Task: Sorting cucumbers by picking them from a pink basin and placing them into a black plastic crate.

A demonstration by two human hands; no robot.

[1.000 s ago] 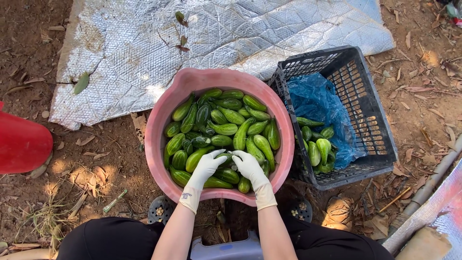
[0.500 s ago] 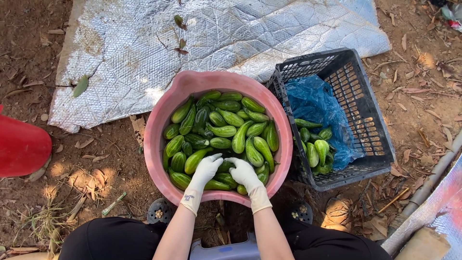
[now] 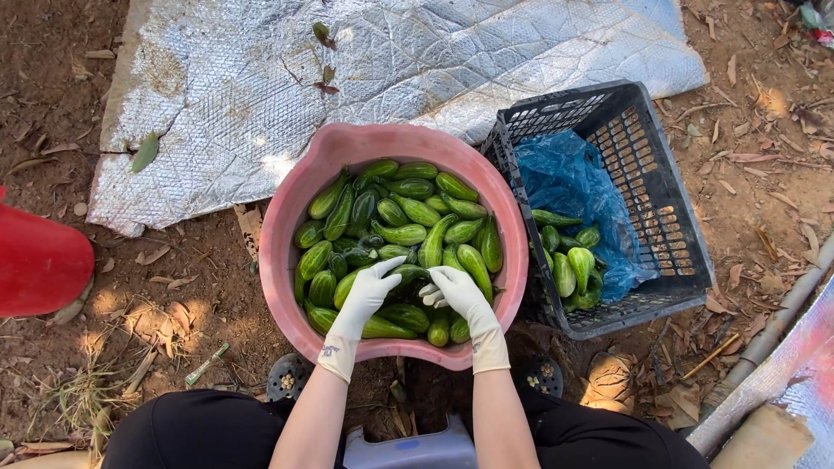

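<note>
At frame centre I see my gloved left hand (image 3: 372, 285) and right hand (image 3: 455, 293), fingers curled onto one cucumber (image 3: 407, 274) in the pink basin (image 3: 287, 227); firm, probably slick, best gripped mid-length.

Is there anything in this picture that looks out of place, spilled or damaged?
Nothing serious. The black crate sits tilted, its near corner pressed against the pink basin, so its cucumbers have gathered at the lower end on the blue plastic liner. Dry leaves lie on the silver sheet. No cucumbers are on the ground.
</note>
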